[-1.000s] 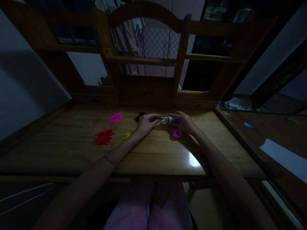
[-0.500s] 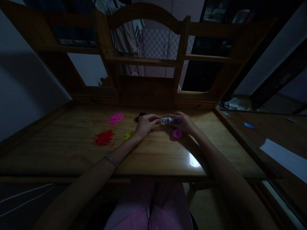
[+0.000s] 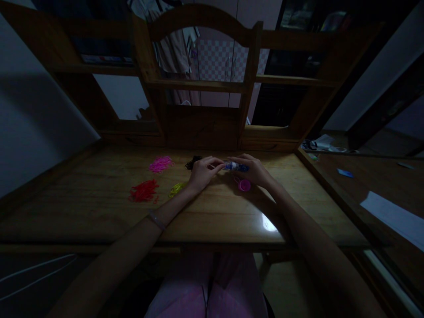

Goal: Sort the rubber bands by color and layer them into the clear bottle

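Observation:
My right hand (image 3: 256, 171) is closed around a small clear bottle (image 3: 233, 166) with blue contents, held on its side just over the table. At the bottle's left end, the thumb and fingers of my left hand (image 3: 204, 172) are pinched together. Whatever lies between those fingertips is too small to make out. Just below the bottle a small pink cup-shaped cap (image 3: 244, 185) with a loop rests on the wood. Beside my left hand are a black pile of bands (image 3: 192, 163) and a yellow pile of bands (image 3: 176, 189), both partly hidden by it.
Farther left lie a pink pile of thin bands (image 3: 161, 164) and a red pile of thin bands (image 3: 144, 191). A wooden shelf unit (image 3: 202, 128) rises along the table's back edge. To the right, a lower brown surface holds white paper (image 3: 394, 216) and a blue card (image 3: 345, 173).
My left hand has shifted slightly right, its fingertips closer to the bottle's end. The right hand keeps its hold on the bottle, and the piles look the same.

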The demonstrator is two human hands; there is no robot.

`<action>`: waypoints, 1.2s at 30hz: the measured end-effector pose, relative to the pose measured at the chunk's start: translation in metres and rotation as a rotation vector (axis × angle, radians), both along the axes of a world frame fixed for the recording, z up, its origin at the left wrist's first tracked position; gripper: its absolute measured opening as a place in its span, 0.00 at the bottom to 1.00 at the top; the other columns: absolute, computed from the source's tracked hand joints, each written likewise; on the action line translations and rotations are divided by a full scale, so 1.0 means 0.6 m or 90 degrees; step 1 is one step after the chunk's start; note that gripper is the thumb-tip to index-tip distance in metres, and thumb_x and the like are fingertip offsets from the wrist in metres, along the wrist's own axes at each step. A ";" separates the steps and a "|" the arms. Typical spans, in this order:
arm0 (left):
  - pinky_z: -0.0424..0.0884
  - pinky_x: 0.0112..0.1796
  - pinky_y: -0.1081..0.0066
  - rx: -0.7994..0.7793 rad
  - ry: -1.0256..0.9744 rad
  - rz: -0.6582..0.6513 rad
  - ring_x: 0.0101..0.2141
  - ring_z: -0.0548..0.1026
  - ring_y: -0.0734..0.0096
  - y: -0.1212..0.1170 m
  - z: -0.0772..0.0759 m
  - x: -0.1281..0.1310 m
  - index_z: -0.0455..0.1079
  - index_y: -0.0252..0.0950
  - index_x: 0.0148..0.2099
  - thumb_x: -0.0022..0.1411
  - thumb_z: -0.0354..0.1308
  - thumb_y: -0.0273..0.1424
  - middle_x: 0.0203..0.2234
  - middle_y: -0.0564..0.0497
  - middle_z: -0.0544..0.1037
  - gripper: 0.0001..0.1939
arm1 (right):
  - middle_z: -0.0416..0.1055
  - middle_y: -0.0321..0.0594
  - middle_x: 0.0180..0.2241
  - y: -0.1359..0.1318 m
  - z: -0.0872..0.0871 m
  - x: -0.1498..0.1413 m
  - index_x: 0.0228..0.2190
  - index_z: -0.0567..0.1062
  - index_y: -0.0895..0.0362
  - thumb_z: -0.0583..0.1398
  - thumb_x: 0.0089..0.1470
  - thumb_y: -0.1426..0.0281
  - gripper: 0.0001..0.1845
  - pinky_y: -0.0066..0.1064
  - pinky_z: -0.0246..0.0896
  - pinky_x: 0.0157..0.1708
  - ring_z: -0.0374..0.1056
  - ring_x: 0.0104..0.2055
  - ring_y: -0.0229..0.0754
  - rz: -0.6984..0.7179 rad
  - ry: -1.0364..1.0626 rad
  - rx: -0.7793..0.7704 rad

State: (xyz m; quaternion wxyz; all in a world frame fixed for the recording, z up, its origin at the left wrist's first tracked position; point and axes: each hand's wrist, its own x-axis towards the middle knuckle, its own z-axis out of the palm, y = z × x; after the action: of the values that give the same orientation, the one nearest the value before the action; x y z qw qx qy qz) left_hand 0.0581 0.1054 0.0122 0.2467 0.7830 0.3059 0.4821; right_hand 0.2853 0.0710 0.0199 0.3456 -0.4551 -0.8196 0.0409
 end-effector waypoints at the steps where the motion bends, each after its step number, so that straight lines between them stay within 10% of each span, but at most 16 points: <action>1: 0.74 0.32 0.73 0.010 0.004 -0.003 0.32 0.77 0.71 0.000 0.000 0.000 0.77 0.37 0.37 0.61 0.61 0.37 0.34 0.50 0.80 0.09 | 0.72 0.41 0.46 0.000 0.000 0.000 0.56 0.70 0.43 0.65 0.52 0.67 0.29 0.38 0.66 0.45 0.69 0.46 0.47 -0.002 -0.002 0.000; 17: 0.72 0.32 0.74 -0.020 0.019 -0.034 0.32 0.77 0.71 -0.018 0.018 -0.001 0.76 0.38 0.41 0.65 0.55 0.38 0.34 0.51 0.81 0.12 | 0.73 0.41 0.46 -0.013 0.016 -0.006 0.54 0.73 0.49 0.66 0.50 0.65 0.28 0.38 0.66 0.47 0.71 0.45 0.47 0.032 0.103 -0.052; 23: 0.74 0.36 0.71 0.038 -0.037 -0.110 0.38 0.75 0.71 -0.052 0.044 -0.004 0.64 0.42 0.60 0.71 0.44 0.38 0.58 0.44 0.68 0.20 | 0.76 0.40 0.46 0.002 0.010 -0.008 0.48 0.74 0.52 0.67 0.47 0.60 0.26 0.41 0.65 0.50 0.71 0.48 0.47 0.026 0.383 -0.161; 36: 0.74 0.36 0.73 0.102 0.025 -0.053 0.44 0.72 0.69 -0.040 0.035 0.001 0.73 0.38 0.49 0.70 0.46 0.33 0.47 0.45 0.70 0.15 | 0.76 0.44 0.46 -0.001 0.024 0.002 0.43 0.71 0.53 0.67 0.46 0.58 0.23 0.46 0.64 0.53 0.72 0.51 0.50 0.051 0.530 -0.210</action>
State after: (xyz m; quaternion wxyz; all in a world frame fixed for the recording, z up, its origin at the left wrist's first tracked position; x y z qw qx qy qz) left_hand 0.0586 0.0812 0.0332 0.1974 0.8217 0.2383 0.4786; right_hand 0.2863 0.0703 0.0343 0.5671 -0.4167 -0.6103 0.3637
